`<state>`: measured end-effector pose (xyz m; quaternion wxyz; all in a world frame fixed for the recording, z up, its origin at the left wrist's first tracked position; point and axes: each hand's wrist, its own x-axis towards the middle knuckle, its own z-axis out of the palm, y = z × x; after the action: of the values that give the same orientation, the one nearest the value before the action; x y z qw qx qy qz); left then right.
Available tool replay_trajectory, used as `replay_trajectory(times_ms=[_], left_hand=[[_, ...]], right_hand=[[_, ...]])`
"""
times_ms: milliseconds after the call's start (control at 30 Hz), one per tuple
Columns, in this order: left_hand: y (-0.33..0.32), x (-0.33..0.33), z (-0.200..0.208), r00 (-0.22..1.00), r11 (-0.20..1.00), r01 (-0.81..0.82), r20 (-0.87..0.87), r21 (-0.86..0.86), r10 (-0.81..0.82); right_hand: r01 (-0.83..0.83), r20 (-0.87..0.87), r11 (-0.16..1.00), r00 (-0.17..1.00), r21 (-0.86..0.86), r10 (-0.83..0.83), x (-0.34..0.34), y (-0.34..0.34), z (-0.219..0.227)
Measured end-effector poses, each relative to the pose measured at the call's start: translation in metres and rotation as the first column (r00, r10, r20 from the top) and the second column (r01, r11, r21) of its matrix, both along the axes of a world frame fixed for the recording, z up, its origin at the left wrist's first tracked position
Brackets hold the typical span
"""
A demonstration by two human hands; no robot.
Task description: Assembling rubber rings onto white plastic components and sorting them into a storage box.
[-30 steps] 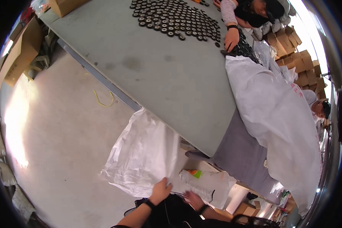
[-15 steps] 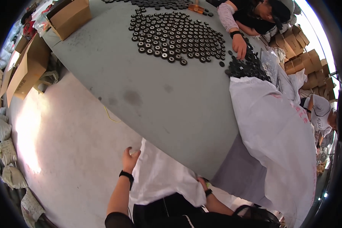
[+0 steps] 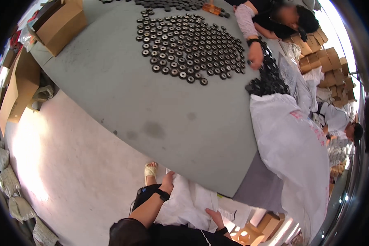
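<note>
A white woven sack [image 3: 184,201] hangs in front of me, below the edge of the grey table [image 3: 160,106]. My left hand [image 3: 167,182] is closed on its upper left corner. At the sack's right side is my right hand [image 3: 216,217], its thumb along the cloth and its fingers partly hidden; it grips the edge there. Folds hide the sack's mouth and whatever may be inside. Across the table lie many small black wheels with pale metal centres [image 3: 188,49].
A co-worker's hand [image 3: 256,55] is over a heap of black parts [image 3: 270,78] at the mouth of a large white sack [image 3: 289,135] lying over the table's right side. Cardboard boxes [image 3: 63,26] stand far left. A sandalled foot [image 3: 150,169] shows beside my sack.
My left hand has gone from open fingers beside the sack to closed on its corner, moving right and down. The sack hangs lower. The co-worker's hand has shifted slightly.
</note>
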<state>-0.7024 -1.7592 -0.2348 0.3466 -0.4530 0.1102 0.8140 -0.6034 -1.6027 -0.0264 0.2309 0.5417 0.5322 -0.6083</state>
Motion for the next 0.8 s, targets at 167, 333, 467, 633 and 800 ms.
replay_trajectory(times_ms=[167, 333, 467, 633, 800], left_hand=[[-0.022, 0.018, 0.159, 0.962, 0.968, 0.248, -0.121, 0.025, -0.243], [-0.033, 0.031, 0.199, 0.641, 0.631, 0.591, -0.183, -0.503, -0.745], [-0.028, 0.07, 0.213, 0.07, 0.221, 0.651, -0.232, -0.726, -0.97], [0.016, 0.123, 0.23, -0.182, 0.084, 0.647, -0.261, -0.757, -0.948], [0.067, 0.153, 0.227, -0.578, -0.119, 0.713, -0.482, -0.691, -0.658]], right_hand=[[-0.204, 0.024, 0.978, 0.979, 0.052, 0.203, 0.073, -0.008, 0.082], [-0.095, -0.402, 0.991, 0.915, -0.097, 0.048, 0.088, -0.019, 0.151], [-0.066, -0.52, 0.994, 0.848, 0.087, 0.102, 0.147, -0.017, 0.119], [-0.017, -0.572, 0.993, 0.817, 0.114, 0.08, 0.24, -0.031, 0.084], [-0.189, -0.268, 0.94, 0.926, 0.285, 0.267, 0.333, -0.067, 0.08]])
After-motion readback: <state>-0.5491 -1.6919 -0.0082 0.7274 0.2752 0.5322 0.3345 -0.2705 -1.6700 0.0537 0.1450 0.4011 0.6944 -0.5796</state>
